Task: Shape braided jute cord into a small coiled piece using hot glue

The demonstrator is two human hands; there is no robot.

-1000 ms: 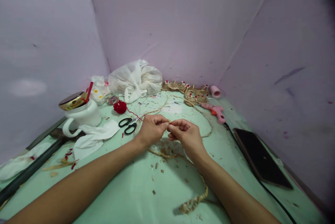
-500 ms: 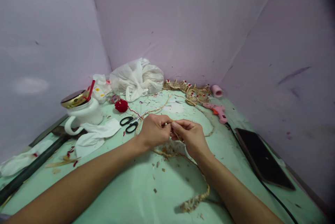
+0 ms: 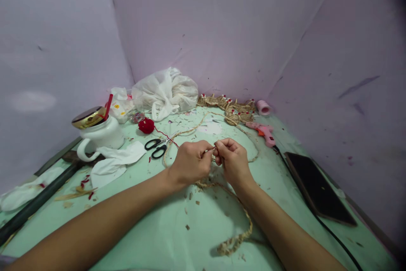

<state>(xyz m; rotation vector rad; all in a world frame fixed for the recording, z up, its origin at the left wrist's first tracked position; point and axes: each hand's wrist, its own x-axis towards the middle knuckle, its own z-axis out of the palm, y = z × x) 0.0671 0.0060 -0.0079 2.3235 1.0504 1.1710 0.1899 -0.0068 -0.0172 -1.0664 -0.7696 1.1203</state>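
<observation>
My left hand [image 3: 193, 162] and my right hand [image 3: 234, 162] meet fingertip to fingertip over the middle of the table. Both are closed in a pinch on a thin strand that looks like red yarn [image 3: 165, 135]; its other end leads from a red yarn ball [image 3: 146, 126]. A braided straw cord [image 3: 244, 209] curls under and around my hands, its frayed end close to the front. Part of the cord is hidden behind my fingers, so I cannot tell whether they also grip it. Black-handled scissors [image 3: 159, 151] rest just left of my left hand.
At left stand a white mug [image 3: 103, 135] with a gold-rimmed lid, a white cloth [image 3: 116, 163] and a hammer [image 3: 41, 199]. A plastic bag [image 3: 165, 93] and straw pieces with red beads [image 3: 233, 112] line the back. A pink glue gun [image 3: 264, 132] and phone [image 3: 320, 188] lie right.
My fingertips have shifted slightly right and drawn a little apart, with a thin strand now showing between them. The straw length that stuck out under my right fingers no longer shows.
</observation>
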